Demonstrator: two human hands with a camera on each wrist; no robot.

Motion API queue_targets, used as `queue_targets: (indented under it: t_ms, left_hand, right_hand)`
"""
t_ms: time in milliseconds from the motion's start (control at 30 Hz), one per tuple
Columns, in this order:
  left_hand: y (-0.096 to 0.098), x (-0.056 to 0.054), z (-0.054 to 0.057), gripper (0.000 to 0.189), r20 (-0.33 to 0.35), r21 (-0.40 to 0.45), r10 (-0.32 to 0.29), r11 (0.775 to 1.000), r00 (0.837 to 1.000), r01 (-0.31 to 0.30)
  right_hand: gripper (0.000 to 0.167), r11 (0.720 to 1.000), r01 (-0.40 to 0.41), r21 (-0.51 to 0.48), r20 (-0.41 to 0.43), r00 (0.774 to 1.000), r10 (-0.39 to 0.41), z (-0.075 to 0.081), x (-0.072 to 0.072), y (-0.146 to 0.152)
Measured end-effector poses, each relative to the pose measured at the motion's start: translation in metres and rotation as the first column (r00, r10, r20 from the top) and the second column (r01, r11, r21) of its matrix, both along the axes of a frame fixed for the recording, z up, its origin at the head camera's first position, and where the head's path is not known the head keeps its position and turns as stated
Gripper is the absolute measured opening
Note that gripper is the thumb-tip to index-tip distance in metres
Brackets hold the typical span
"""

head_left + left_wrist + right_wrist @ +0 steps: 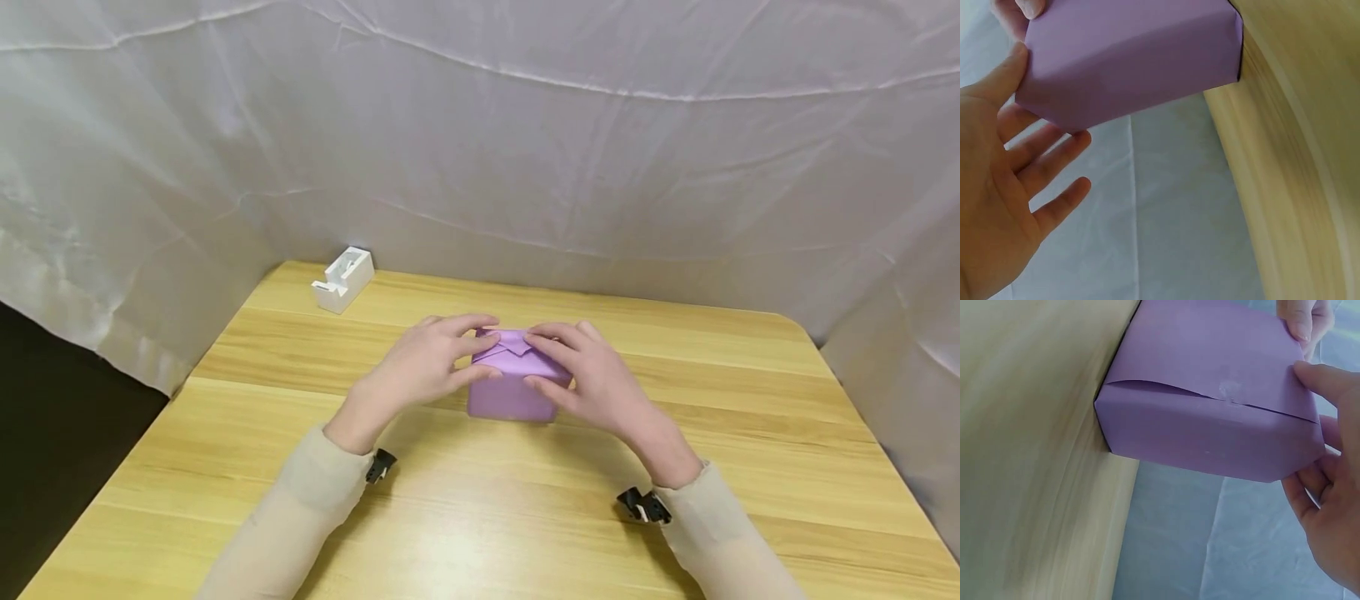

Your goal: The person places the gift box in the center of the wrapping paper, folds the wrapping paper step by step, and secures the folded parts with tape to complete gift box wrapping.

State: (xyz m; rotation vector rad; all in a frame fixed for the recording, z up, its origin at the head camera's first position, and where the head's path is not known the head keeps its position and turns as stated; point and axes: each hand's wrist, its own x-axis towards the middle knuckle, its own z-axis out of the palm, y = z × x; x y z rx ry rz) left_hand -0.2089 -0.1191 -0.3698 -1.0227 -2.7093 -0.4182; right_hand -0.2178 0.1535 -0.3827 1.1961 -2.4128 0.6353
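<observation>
A box wrapped in purple paper [512,398] stands on end on the wooden table, with folded paper flaps [514,343] on its top. My left hand [420,360] holds its upper left edge, thumb on the near face and fingers over the top and far side. At the upper right, my right hand [596,375] grips it in much the same way, its thumb also on the near face. From the right wrist, the paper's seam [1179,391] shows on one side, partly lifted, with a glossy patch like clear tape [1230,391] across it.
A white tape dispenser [347,279] sits at the table's back left corner. Pale grey curtains [525,167] hang behind and beside the wooden table [480,517]. Small black devices [643,506] are strapped at both wrists.
</observation>
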Motion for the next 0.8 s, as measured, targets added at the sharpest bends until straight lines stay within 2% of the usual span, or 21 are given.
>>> queue_targets:
  t_ms: [100, 200, 367, 567, 667, 800]
  left_hand:
    - [0.002, 0.002, 0.001, 0.057, -0.024, -0.008, 0.004, 1.000, 1.000, -0.004]
    - [0.001, 0.004, 0.002, 0.057, -0.014, 0.059, -0.004, 0.998, 1.000, 0.005]
    - [-0.004, 0.004, 0.002, 0.044, -0.008, 0.141, -0.041, 0.989, 0.999, 0.042]
    - [-0.008, 0.002, 0.002, 0.034, -0.100, 0.133, -0.121, 0.982, 0.988, 0.134]
    - [-0.008, 0.000, 0.000, 0.030, -0.067, 0.170, -0.162, 0.971, 0.985, 0.171]
    - [-0.010, -0.002, -0.003, 0.026, 0.008, 0.225, -0.186, 0.958, 0.982, 0.180]
  right_hand:
    - [0.049, 1.000, -0.003, 0.015, 0.008, 1.000, 0.003, 0.001, 0.001, 0.000]
    - [0.047, 1.000, 0.000, 0.001, 0.026, 1.000, 0.000, 0.001, 0.001, 0.000]
    - [0.045, 0.998, 0.000, -0.056, 0.063, 0.998, 0.004, 0.001, 0.001, -0.001]
    - [0.043, 0.997, -0.017, -0.076, 0.044, 0.999, 0.020, 0.003, 0.002, -0.001]
    - [0.042, 0.997, -0.021, -0.067, 0.015, 1.000, 0.022, 0.003, 0.001, -0.001]
    - [0.043, 0.998, -0.018, -0.057, 0.002, 1.000, 0.018, 0.002, 0.001, -0.001]
